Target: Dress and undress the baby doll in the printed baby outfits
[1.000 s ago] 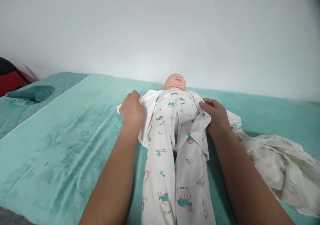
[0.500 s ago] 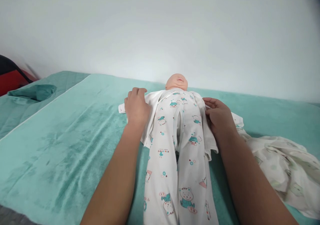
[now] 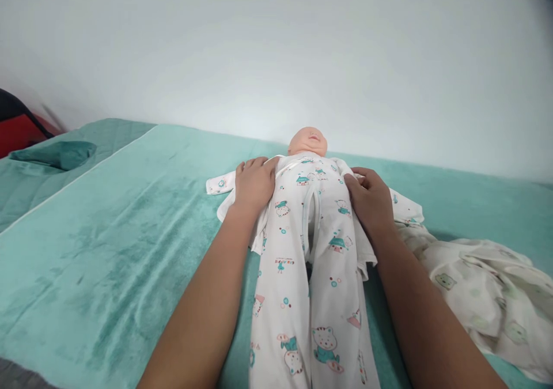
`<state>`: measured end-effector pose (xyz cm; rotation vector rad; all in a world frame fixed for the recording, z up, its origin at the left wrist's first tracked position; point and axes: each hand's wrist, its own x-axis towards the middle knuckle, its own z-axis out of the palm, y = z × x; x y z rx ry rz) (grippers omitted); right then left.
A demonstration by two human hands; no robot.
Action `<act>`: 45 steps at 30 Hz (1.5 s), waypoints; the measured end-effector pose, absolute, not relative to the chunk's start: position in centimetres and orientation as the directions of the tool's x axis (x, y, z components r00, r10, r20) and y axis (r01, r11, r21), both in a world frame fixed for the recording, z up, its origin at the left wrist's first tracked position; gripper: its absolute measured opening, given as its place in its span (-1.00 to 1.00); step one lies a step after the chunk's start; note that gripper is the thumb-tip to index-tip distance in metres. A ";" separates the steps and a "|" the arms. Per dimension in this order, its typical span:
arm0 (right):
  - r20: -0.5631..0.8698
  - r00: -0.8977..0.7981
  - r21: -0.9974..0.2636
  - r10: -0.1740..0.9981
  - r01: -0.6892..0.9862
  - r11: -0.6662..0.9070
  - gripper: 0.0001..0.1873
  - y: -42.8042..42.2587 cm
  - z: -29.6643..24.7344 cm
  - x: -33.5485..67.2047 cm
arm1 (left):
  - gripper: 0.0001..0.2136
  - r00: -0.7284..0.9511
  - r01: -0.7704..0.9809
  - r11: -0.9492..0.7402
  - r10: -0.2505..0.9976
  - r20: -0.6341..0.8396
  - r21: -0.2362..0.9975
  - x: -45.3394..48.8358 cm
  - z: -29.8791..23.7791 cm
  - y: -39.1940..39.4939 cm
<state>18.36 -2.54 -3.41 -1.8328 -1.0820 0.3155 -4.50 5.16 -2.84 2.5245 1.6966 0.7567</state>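
A baby doll (image 3: 307, 141) lies on its back with its head toward the wall. White baby pants (image 3: 283, 285) with bear and house prints cover its front from the upper chest down. Beneath them is a white baby shirt (image 3: 365, 248), its printed sleeves spread to both sides. My left hand (image 3: 256, 184) rests on the shirt beside the doll's chest, fingers laid forward and slightly apart. At the other side, my right hand (image 3: 370, 199) is bent around the shirt near the shoulder, thumb and fingers closed on the cloth. The fingertips are partly hidden.
A crumpled cream cloth (image 3: 488, 291) with green prints lies on the right. Everything rests on a green plush cover (image 3: 129, 250) against a white wall (image 3: 216, 60). A green pillow-like piece (image 3: 60, 154) and a red and black object (image 3: 19, 127) are at far left.
My left hand has moved right, onto the shirt beside the chest, showing more of the left sleeve. My right hand has shifted slightly left, closer to the doll.
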 end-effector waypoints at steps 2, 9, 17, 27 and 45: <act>0.271 0.517 -0.822 0.812 0.563 -0.084 -0.53 -2.7 -3.5 18.3 | -0.59 0.243 0.902 -0.345 0.903 0.355 0.260 -4.5 -2.7 5.3; 0.308 0.335 -0.751 0.891 0.660 0.012 -0.55 -2.4 -3.5 18.1 | -0.62 0.109 0.954 -0.186 0.945 0.309 0.234 -4.6 -2.6 5.5; 0.202 0.470 -0.389 0.859 0.844 -0.370 -0.43 -1.8 -2.7 19.1 | -0.62 0.306 0.857 -0.440 0.854 0.421 0.269 -4.6 -3.2 5.3; 0.226 0.530 -0.461 0.817 0.797 -0.390 -0.44 -1.9 -3.5 19.6 | -0.63 0.233 0.884 -0.355 0.899 0.371 0.305 -4.4 -2.9 5.2; 0.245 0.543 -0.626 0.803 0.721 -0.297 -0.50 -2.5 -4.0 21.0 | -0.61 0.219 0.891 -0.336 0.907 0.361 0.306 -4.4 -2.7 5.0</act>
